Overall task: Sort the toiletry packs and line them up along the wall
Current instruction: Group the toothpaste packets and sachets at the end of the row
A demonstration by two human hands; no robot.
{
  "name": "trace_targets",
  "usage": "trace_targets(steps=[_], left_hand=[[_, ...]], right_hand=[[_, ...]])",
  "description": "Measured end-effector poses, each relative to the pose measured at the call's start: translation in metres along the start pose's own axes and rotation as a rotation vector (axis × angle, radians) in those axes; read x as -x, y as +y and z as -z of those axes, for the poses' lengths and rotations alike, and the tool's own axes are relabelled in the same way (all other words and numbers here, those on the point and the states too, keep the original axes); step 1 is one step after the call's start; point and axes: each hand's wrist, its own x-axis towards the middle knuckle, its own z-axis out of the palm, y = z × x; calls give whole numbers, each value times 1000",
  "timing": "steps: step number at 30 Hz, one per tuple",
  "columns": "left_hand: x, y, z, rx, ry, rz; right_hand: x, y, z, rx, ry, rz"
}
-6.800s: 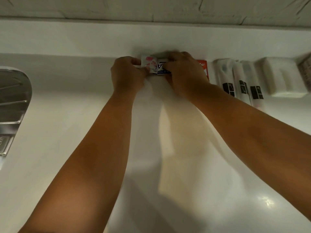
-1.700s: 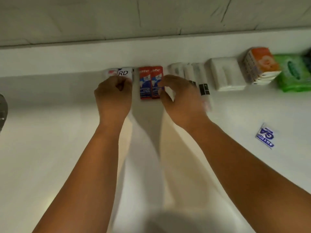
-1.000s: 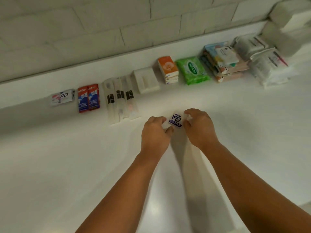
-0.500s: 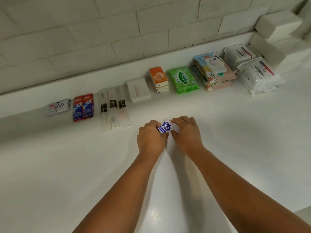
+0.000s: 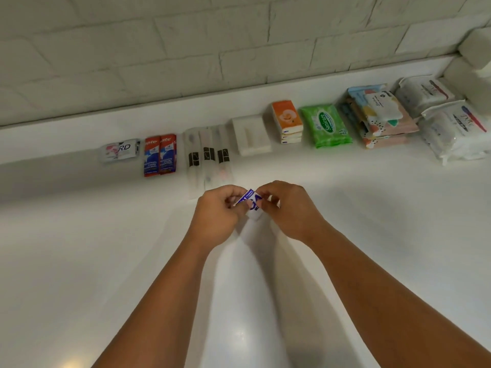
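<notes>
Holding one small blue-and-white sachet (image 5: pixel 252 204) over the counter (image 5: pixel 79 261), just in front of the toothbrush packs (image 5: pixel 208 155). Our left hand (image 5: pixel 216 216) and right hand (image 5: pixel 288 211) both pinch its edges, fingers curled. Lined up along the wall (image 5: pixel 186 49): white sachets (image 5: pixel 121 150), red toothpaste packs (image 5: pixel 160 154), white box (image 5: pixel 252 138), orange tissues (image 5: pixel 287 120), green wipes (image 5: pixel 326 126).

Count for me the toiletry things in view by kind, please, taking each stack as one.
Red toothpaste sachets: 2
Clear toothbrush packs: 3
White box: 1
Orange tissue stack: 1
Green wipes pack: 1
Patterned pack stack: 1
Large white packs: 2
White sachet pile: 1
Blue sachet, pinched between left hand and right hand: 1
Total: 13
</notes>
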Motion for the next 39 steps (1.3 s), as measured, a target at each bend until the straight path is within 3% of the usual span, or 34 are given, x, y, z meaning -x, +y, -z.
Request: trace_targets(steps=[8,14,17,20,23,30,33,39], left_hand=[[9,-42,81,259,218,138],[7,-75,150,269,375,222],[-5,-87,190,249,429,210],[-27,-99,227,209,510,207],[-57,-111,260,180,576,232],[-121,-145,297,124,587,263],[-134,-157,300,56,592,268],[-139,-161,295,-196,646,228]], right_hand=[[-35,-61,-75,-428,-18,-193],[-72,-113,-137,-472,-67,-190],[-100,-138,-165,-371,-72,-100],[-132,-156,-182,-82,8,66],[-161,-170,-193,62,65,173],[-222,-178,-225,474,26,420],[-231,-172,-231,606,-43,440],[-235,-172,-233,627,-60,411]])
